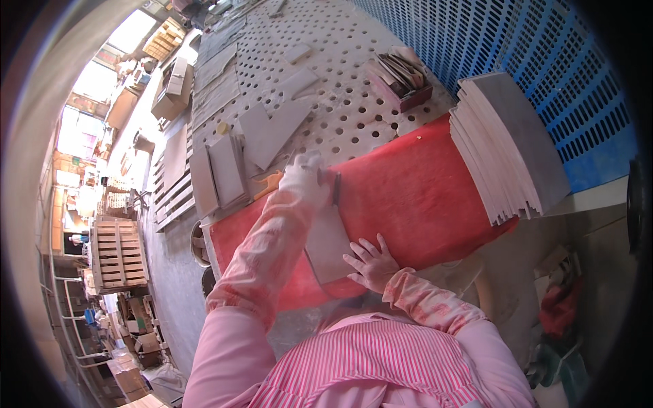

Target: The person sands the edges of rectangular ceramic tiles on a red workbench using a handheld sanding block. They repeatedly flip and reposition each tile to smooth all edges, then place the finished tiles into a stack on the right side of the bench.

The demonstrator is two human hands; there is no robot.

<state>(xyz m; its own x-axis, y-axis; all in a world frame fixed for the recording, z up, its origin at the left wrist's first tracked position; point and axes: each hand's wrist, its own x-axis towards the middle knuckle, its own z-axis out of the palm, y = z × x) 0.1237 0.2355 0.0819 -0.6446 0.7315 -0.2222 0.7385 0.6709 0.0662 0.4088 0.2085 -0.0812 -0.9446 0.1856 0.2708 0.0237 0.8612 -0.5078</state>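
A flat grey board (331, 248) lies on the red cloth (415, 194) in front of me. My left hand (304, 178), in a whitish glove, is closed at the far end of the board. A narrow, dark-edged block (337, 188) shows at its right side, gripped by the hand; most of it is hidden. My right hand (373, 264) has its fingers spread, with the fingertips resting at the board's near right edge. Just left of my left hand lies an orange-handled tool (268, 183), partly covered by the arm.
On the right stands a tall stack of grey boards (510, 146) beside a blue perforated crate wall (496, 41). More boards (228, 170) lean at the left. A small box of thin pieces (401, 81) sits on the table full of holes (340, 47). Wooden pallets (119, 251) stand far left.
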